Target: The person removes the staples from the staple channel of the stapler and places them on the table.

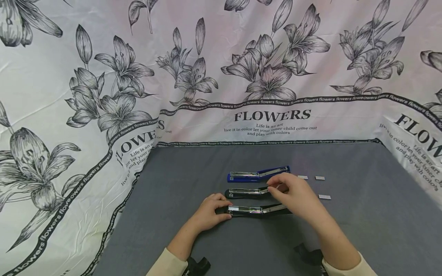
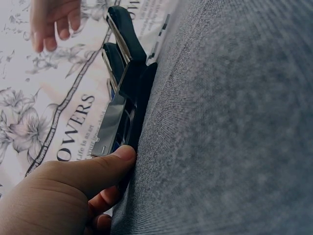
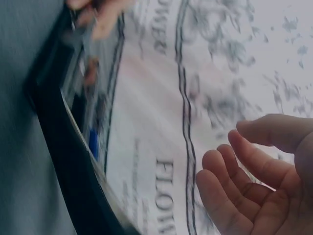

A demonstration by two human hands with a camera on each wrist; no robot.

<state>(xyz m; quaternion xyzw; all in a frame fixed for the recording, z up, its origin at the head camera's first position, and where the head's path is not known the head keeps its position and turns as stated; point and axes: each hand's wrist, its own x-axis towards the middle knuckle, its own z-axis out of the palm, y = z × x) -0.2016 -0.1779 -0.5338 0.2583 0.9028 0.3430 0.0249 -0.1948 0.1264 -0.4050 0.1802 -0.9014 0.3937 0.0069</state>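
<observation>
Three staplers lie side by side, each folded open with its metal track showing. The nearest is a black stapler, and my left hand pinches its left end between thumb and fingers. In the left wrist view the thumb presses on that end, close to the grey cloth. My right hand hovers over the right ends of the staplers. Its fingers are loosely bent with nothing between them in the right wrist view. Behind lie a middle black stapler, partly hidden by the right hand, and a blue stapler.
Small pale staple strips lie to the right of the staplers: one by the blue stapler, one further right, and one nearer strip. Grey cloth covers the table. A flower-printed curtain stands behind and at the sides.
</observation>
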